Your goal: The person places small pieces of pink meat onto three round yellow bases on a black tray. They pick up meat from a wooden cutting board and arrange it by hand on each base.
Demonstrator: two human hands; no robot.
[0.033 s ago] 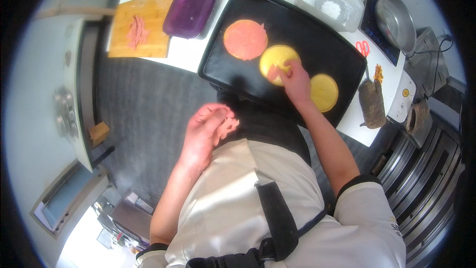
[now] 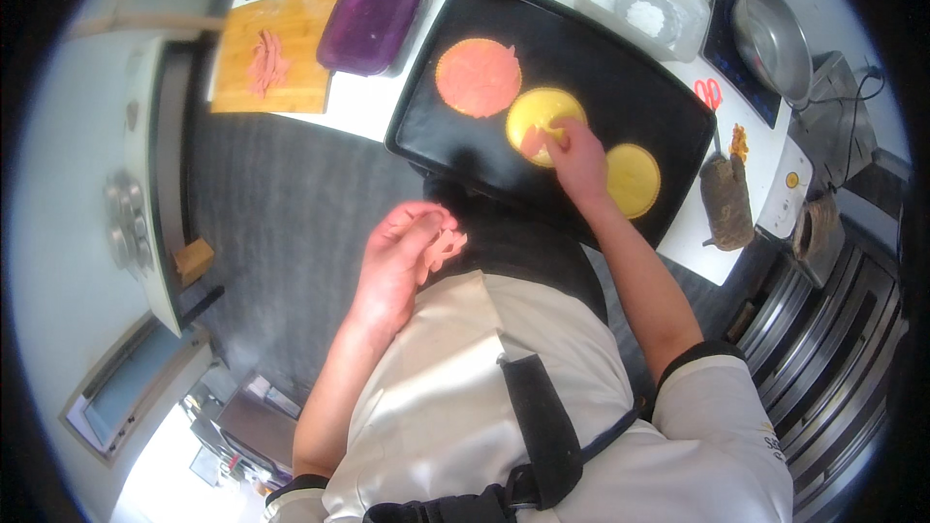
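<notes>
Looks like the pink-layer step on the middle yellow round (image 2: 528, 113), which sits between the pink-topped one (image 2: 480, 77) by the left edge of the black tray (image 2: 605, 63) and the plain one (image 2: 633, 184) near its near-right corner. Left hand (image 2: 399, 247) has fingers closed around pink slices (image 2: 446, 252), short of the tray. Right hand's (image 2: 573, 157) fingers are bunched narrow; can't tell if they're pinching a slice. Next move calls for light, flat placing, imo.

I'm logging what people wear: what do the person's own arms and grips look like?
The left grip and right grip are bare, ungloved hands. The forearms are uncovered too, with no watch visible. Short off-white sleeves end in black cuffs; the right sleeve carries a small marking.
</notes>
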